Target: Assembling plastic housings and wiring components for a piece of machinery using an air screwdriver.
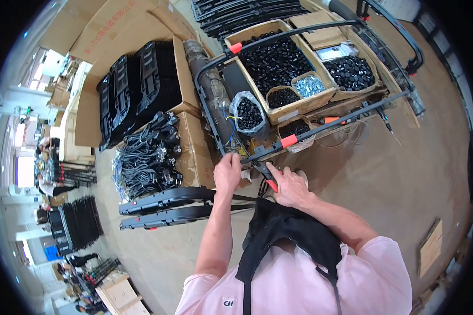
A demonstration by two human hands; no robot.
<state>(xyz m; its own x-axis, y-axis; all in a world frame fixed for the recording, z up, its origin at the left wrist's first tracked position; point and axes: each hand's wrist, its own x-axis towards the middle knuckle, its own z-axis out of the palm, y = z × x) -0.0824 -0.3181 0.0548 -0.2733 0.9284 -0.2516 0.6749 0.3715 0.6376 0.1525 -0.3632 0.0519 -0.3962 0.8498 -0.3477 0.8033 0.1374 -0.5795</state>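
Right hand point(292, 187): wrapped round red-handled tool point(271, 185), at near bar of black frame point(263, 151) | Left hand point(227, 174): curled at frame corner, pinch hidden | Risk: tool may slip if frame shifts.

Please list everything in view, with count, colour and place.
Frame: one, black and red, upper centre
Tool: one, red-handled, by frame
Trays: several, tan, upper centre
Small parts: many, black, in trays
Fasteners: many, silvery, in trays
Bag: one, whitish, left of trays
Panels: many, black, upper left
Cables: many, black, below panels
Cartons: at least two, brown, left
Curved bars: two, black, below cables
Board: one, tan, far right
People: several, colours unclear, far left
Left hand: one, bare, at frame
Right hand: one, bare, on tool
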